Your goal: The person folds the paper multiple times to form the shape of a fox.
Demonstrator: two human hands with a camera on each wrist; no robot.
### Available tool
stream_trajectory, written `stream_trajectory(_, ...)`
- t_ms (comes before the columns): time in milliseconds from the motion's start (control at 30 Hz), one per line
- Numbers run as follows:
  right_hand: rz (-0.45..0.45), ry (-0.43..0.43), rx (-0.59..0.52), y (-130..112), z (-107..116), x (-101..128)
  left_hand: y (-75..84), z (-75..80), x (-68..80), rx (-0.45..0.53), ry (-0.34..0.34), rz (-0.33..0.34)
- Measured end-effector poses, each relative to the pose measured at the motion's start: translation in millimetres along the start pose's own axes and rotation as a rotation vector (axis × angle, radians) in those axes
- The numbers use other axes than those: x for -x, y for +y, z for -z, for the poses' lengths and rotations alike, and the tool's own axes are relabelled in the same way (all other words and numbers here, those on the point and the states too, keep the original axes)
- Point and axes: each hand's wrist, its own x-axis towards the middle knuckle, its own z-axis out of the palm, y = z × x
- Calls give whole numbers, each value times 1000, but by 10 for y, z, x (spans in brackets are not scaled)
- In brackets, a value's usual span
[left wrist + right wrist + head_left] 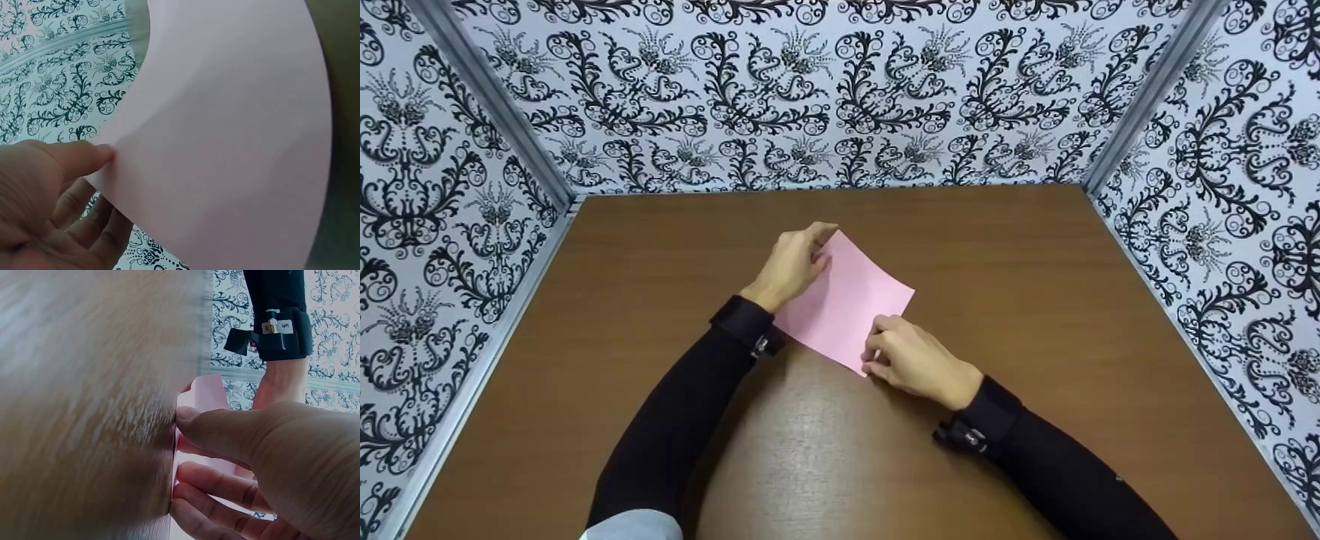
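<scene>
A square sheet of pink paper is turned cornerwise in the middle of the table, slightly bowed. My left hand pinches its far-left part. In the left wrist view the thumb presses on the face of the curved sheet near a corner, the other fingers behind it. My right hand pinches the near corner, its fingers curled. The right wrist view shows the thumb and fingertips low at the table surface, along the edge of the paper.
The brown wooden table extends around both hands. Black-and-white patterned walls with grey metal rails enclose its back and sides. Black wrist straps with small cameras sit on both wrists.
</scene>
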Motion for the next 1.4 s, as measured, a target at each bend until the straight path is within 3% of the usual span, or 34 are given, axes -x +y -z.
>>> stream_trajectory(233,-1,0,-5,1,5,-4,72,38,39,5,71,12)
stream_trajectory(467,-7,1,-27,25,10,10,162,51,151,-16,86,-35)
stream_trajectory(867,-61,-19,-165,62,31,-13,406,101,445,-67,47,-104)
stream_trajectory(1400,-56,-20,-163,134,13,-34,576,-22,758,-129,-55,-132)
